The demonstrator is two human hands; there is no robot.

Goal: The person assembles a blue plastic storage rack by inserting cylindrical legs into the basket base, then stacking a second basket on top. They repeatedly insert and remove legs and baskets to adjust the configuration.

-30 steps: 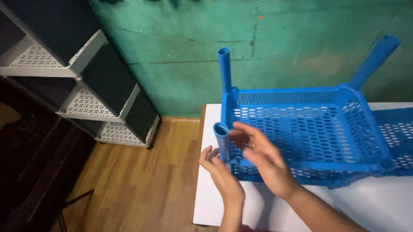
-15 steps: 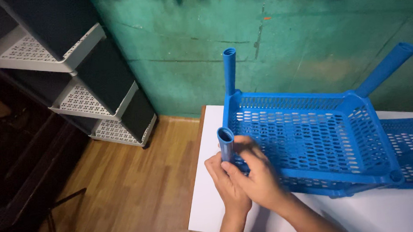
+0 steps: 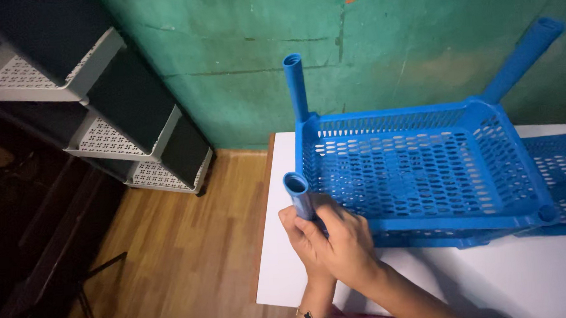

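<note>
One blue tube [image 3: 298, 195] is held upright by both hands at the near corner of the blue basket [image 3: 419, 171]. The left hand [image 3: 302, 237] and right hand [image 3: 345, 243] are wrapped tight around it. Two more tubes are seen behind, and one white table [image 3: 496, 283].

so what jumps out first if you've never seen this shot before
The bright blue perforated tray on the white table dominates, with blue tubes standing up at its far corners against the green wall. At its near left corner both hands, left and right, wrap around another blue tube. To the left, a grey and black shelf rack stands over the wooden floor.
</note>
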